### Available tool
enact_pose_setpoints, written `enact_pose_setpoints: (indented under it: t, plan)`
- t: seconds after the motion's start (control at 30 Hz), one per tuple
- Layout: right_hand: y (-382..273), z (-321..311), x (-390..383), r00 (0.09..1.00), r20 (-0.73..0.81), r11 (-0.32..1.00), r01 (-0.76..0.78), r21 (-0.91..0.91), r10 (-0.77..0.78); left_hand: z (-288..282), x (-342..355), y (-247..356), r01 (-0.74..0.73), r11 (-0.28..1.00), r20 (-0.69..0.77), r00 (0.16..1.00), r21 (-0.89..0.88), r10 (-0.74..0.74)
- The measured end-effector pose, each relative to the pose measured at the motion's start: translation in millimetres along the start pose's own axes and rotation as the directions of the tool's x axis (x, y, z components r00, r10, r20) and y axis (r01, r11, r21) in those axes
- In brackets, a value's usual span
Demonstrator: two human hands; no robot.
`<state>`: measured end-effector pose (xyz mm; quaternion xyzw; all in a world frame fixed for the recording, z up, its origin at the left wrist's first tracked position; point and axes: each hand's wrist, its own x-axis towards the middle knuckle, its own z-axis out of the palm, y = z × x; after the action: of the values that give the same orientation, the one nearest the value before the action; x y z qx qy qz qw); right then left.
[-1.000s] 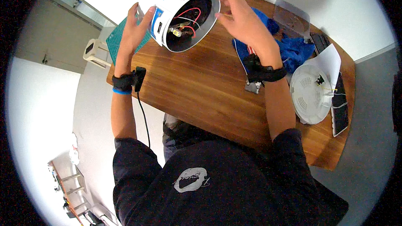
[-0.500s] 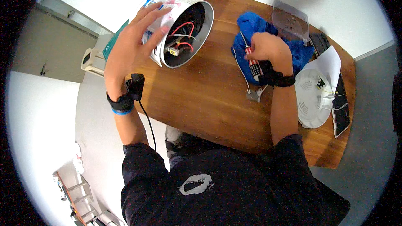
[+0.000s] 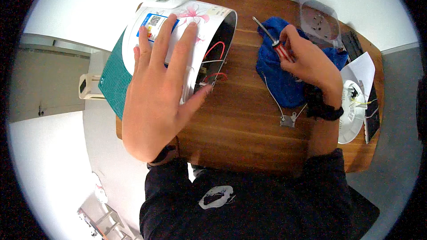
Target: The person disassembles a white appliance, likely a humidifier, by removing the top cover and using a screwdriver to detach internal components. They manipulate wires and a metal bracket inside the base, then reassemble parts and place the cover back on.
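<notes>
A white rice cooker body (image 3: 198, 20) with pink flowers lies on its side at the table's left, its open bottom facing right. Red and white wires (image 3: 217, 46) show inside that opening. My left hand (image 3: 153, 93) is spread across the side of the cooker, fingers apart; whether the palm touches it I cannot tell. Closed round the red-and-white handle of a screwdriver (image 3: 266, 30) is my right hand (image 3: 313, 64). The screwdriver's metal tip points up and left, above a crumpled blue cloth (image 3: 278, 86).
A small grey metal piece (image 3: 288, 120) with white wires lies below the cloth. At the right are a clear plastic box (image 3: 318, 20) with small dark bits, white paper (image 3: 362, 69) and a round white plastic cover (image 3: 349, 126). A green mat (image 3: 113, 86) sticks out left of the cooker.
My right hand has raised the screwdriver off the blue cloth, turning its tip up-left. The cooker's opening faces more to the right now, and my left hand appears larger and lower over its side.
</notes>
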<state>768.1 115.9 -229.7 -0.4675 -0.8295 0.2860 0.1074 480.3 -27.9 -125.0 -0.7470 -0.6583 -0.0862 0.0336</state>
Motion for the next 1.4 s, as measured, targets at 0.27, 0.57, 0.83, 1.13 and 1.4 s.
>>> enact_pose_setpoints:
  t: [0.27,0.57,0.83,1.13,1.4]
  plan:
    - [-36.4,-26.1,-18.5,0.866,-0.184,0.885,0.454,-0.100,-0.465,-2.4,4.1,-7.4,-0.115,0.988,-0.077,0.989,0.105,0.124]
    - [-81.5,-44.3,-35.1,0.770,-0.154,0.780,0.579,-0.239,-0.619,10.9,0.3,-6.7,0.000,0.995,-0.146,0.989,0.101,0.015]
    - [-81.3,-75.5,-42.0,0.734,-0.269,0.762,0.497,-0.415,-0.624,13.5,-7.3,-9.0,-0.012,0.990,-0.190,0.981,0.142,0.039]
    - [-97.4,-41.3,-23.5,0.611,-0.231,0.654,0.709,-0.266,-0.757,10.6,-3.3,-11.9,-0.020,0.990,-0.200,0.979,0.136,0.048]
    - [-97.5,-36.7,-22.4,0.577,-0.246,0.627,0.696,-0.351,-0.779,6.4,-0.4,-14.7,-0.112,0.986,-0.213,0.967,0.123,0.137]
